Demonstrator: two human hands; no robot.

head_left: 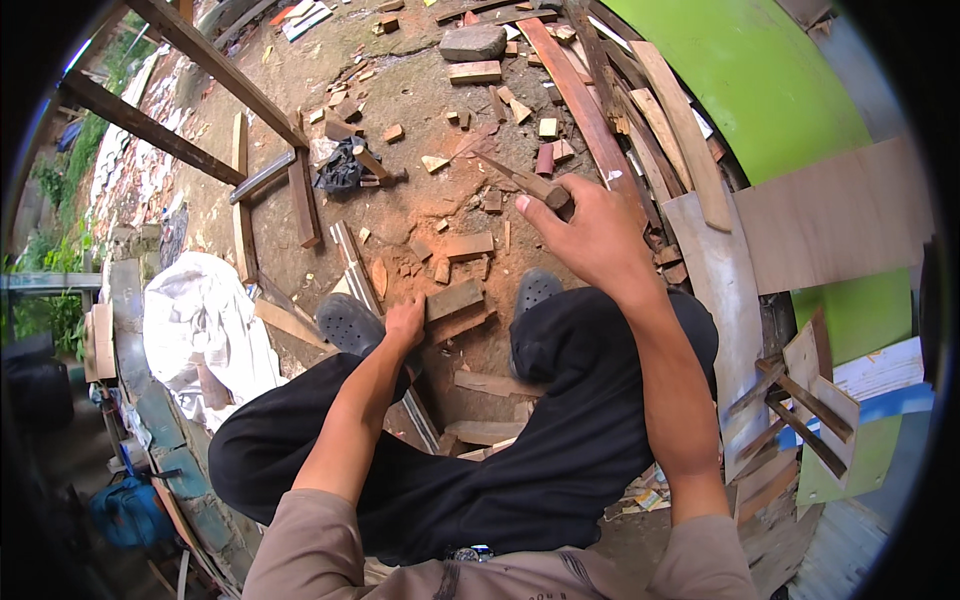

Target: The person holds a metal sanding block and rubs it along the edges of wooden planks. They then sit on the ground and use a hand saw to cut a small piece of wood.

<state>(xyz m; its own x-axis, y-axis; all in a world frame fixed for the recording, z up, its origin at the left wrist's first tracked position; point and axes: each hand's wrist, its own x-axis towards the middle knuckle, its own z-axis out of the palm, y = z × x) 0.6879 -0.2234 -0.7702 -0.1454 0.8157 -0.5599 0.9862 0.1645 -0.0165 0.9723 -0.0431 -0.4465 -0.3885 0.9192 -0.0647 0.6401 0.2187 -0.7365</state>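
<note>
My left hand [405,322] rests at the left end of a short wooden block [454,300], its fingers closed on that end. The block lies low between my feet, above another wood piece [465,324]. Raised ahead and to the right, my right hand [590,228] is wrapped round a knife-like tool [540,187] with a thick brown wooden handle. Its narrow, pointed end aims away to the far left; whether that part is metal is hard to make out. Wood offcuts [468,246] and reddish sawdust lie just beyond the block.
A hammer [382,175] lies by a black plastic bag [342,168]. Left are a white sack [205,325] and a wooden frame [215,70]. Long planks [585,105] and a green panel [745,80] line the right. A grey stone [472,43] sits far ahead.
</note>
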